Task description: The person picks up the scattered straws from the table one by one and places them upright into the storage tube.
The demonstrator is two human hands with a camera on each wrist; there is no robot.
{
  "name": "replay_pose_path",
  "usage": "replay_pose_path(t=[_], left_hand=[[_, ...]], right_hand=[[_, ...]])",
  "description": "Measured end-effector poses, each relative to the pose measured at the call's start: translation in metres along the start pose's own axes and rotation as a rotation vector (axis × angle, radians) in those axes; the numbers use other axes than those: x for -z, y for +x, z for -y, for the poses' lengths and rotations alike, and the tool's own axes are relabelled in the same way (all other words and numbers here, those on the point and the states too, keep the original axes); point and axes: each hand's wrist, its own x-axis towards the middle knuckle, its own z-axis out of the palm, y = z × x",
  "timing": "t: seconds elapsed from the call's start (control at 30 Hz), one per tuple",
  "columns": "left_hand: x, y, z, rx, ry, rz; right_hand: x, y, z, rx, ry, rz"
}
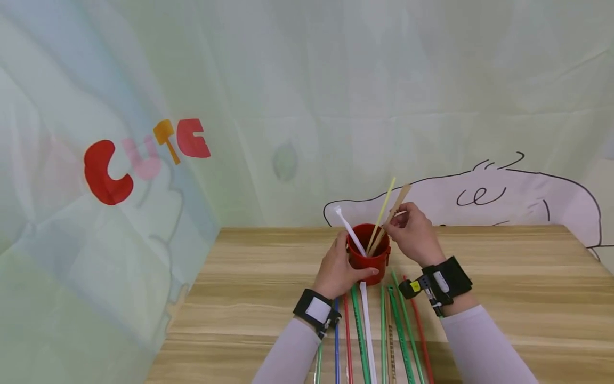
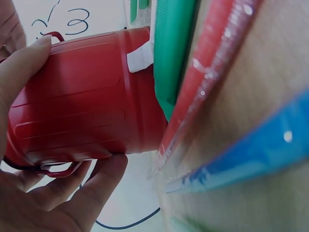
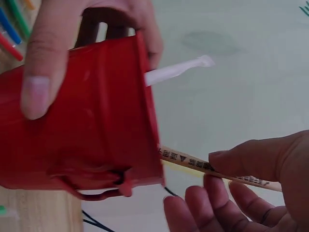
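A red bucket point(image 1: 378, 265) with small side handles stands on the wooden table. My left hand point(image 1: 337, 271) holds it round its side, thumb across the front. A white paper-wrapped straw point(image 1: 352, 229) and a thin yellow straw point(image 1: 387, 198) lean out of the bucket. Between thumb and fingers, my right hand point(image 1: 413, 234) pinches a brown straw in a printed wrapper point(image 3: 188, 160). That brown straw's lower end is inside the bucket, and its upper part slants up to the right. The bucket's floor and the straws' lower ends are hidden.
In front of the bucket, several straws lie side by side: a blue one point(image 1: 337, 341), a white one point(image 1: 367, 330), a printed brown one point(image 1: 391, 336), a red one point(image 1: 423, 336) and green ones. A printed cloth point(image 1: 297, 106) hangs behind the table point(image 1: 503, 266).
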Motion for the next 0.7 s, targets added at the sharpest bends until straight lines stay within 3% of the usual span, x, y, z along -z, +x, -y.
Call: replay_pose_path(t=[0.27, 0.7], left_hand=[[0.001, 0.001, -0.001, 0.011, 0.004, 0.007], [-0.001, 0.001, 0.0, 0.017, 0.007, 0.011]], right_hand=[[-0.004, -0.008, -0.011, -0.059, -0.06, 0.106], [-0.004, -0.024, -0.026, -0.072, -0.023, 0.145]])
